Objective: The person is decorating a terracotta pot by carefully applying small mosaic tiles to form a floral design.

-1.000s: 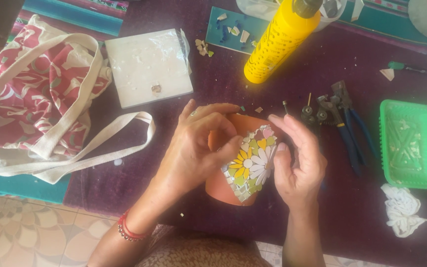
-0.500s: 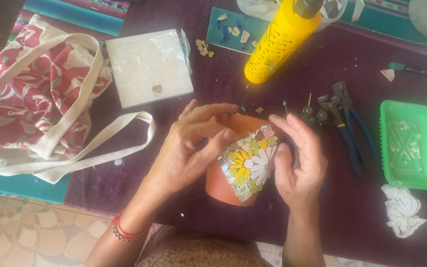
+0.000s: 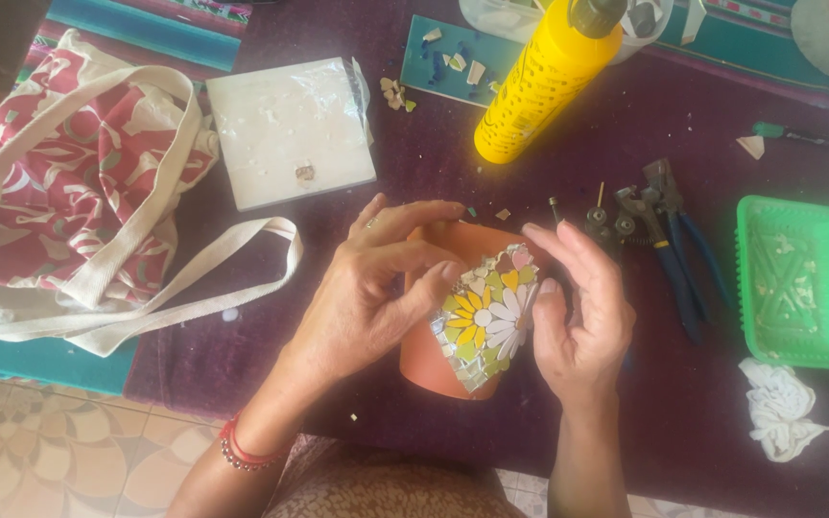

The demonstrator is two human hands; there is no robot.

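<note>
A terracotta flowerpot (image 3: 438,369) lies tilted between my hands over a dark purple cloth (image 3: 568,192). Part of its side carries a mosaic of flower-shaped tile pieces (image 3: 487,317) in yellow, white, green and pink. My left hand (image 3: 371,293) rests on the pot's left side, thumb and fingertips pressing at the mosaic's upper edge. My right hand (image 3: 578,321) cups the pot from the right, fingers curled over its rim. Whether a small tile sits under my left fingertips is hidden.
A yellow bottle (image 3: 544,82) lies at the top centre beside a teal tile with shards (image 3: 453,58). Blue-handled nippers (image 3: 669,240) and a green plastic tray (image 3: 798,283) sit right. A white tile (image 3: 290,129) and a red-and-white cloth bag (image 3: 69,201) lie left. A crumpled white rag (image 3: 779,408) lies lower right.
My left fingers have shifted slightly along the mosaic's top edge. The pot and my right hand have barely moved.
</note>
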